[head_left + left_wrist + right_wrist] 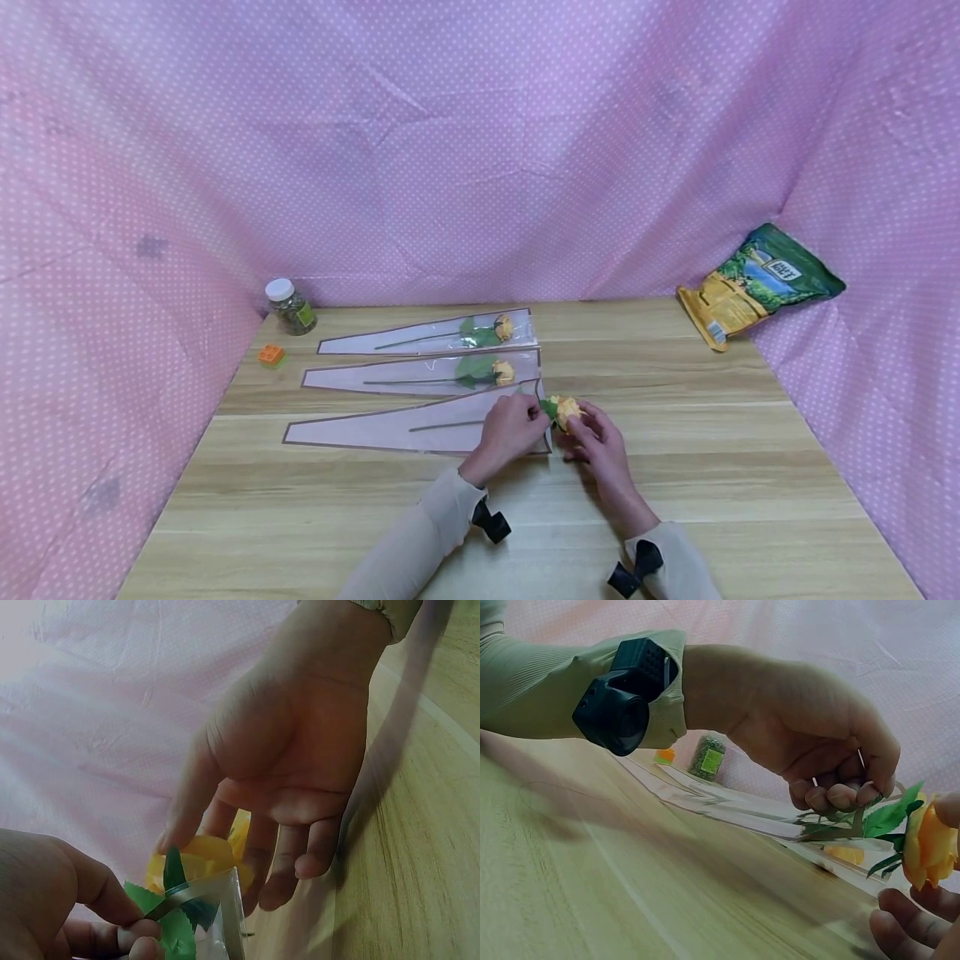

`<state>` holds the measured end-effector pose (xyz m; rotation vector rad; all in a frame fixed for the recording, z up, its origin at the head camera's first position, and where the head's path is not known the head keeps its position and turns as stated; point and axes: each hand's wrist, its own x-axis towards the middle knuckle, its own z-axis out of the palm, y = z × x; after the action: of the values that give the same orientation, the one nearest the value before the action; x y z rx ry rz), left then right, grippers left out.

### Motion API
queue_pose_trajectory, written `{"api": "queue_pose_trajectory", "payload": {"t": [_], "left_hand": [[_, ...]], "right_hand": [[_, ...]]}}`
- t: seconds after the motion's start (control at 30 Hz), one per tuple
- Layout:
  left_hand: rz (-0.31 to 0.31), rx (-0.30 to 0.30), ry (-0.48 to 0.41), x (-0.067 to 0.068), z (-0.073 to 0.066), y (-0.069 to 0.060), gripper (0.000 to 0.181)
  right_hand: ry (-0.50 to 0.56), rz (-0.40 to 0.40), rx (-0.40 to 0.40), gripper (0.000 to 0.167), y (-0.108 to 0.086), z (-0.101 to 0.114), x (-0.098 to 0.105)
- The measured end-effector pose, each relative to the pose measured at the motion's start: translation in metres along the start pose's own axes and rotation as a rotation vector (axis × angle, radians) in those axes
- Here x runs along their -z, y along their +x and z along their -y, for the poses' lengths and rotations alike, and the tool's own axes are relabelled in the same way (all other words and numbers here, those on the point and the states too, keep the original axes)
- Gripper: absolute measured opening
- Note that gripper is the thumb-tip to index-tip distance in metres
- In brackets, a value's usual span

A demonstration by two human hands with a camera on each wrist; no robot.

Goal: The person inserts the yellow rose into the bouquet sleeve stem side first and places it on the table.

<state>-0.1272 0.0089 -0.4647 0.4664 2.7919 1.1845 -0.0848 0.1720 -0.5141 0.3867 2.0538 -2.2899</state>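
A yellow artificial rose point(567, 410) lies partly inside the nearest clear tapered flower sleeve point(352, 432). Its stem shows through the plastic, while the bloom and a green leaf point(885, 820) stick out at the wide mouth. My left hand point(513, 427) pinches the sleeve's brown-edged rim between thumb and forefinger, as the left wrist view shows. From the right, my right hand point(603, 450) holds the bloom between thumb and fingers, its other fingers spread loosely below. In the right wrist view the petals point(928, 844) face the right fingers, partly cut off by the frame.
Behind lie two more sleeves point(352, 379) point(360, 342), each with a yellow rose inside. A white-capped jar point(294, 312) and an orange-and-green toy block point(272, 356) stand at the left. A green-and-yellow packet point(757, 283) leans on the pink cloth point(480, 167) at the right.
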Motion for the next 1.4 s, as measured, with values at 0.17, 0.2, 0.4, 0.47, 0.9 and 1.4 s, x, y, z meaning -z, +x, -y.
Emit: {"api": "queue_pose_trajectory", "payload": {"t": [0.17,0.2,0.4,0.47,0.9,1.4], "left_hand": [[-0.004,-0.01,0.0,0.0,0.001,0.0,0.02],[-0.003,-0.01,-0.004,0.0,0.001,0.0,0.02],[0.008,0.006,-0.034,0.001,0.002,0.002,0.021],[0.009,0.01,-0.042,0.002,0.002,0.002,0.022],[-0.001,-0.043,-0.103,0.014,0.008,0.004,0.018],[0.017,-0.366,0.098,0.048,0.046,0.01,0.056]], "right_hand": [[-0.004,0.032,0.016,0.046,0.0,0.0,-0.003],[-0.002,0.038,0.018,0.046,0.0,0.0,-0.003],[-0.001,0.05,0.028,0.046,0.001,0.0,-0.003],[-0.006,0.047,0.021,0.046,0.002,0.0,-0.002],[0.019,0.05,0.017,0.045,0.003,-0.003,0.0],[0.018,0.045,-0.022,0.044,0.003,-0.002,0.001]]}}
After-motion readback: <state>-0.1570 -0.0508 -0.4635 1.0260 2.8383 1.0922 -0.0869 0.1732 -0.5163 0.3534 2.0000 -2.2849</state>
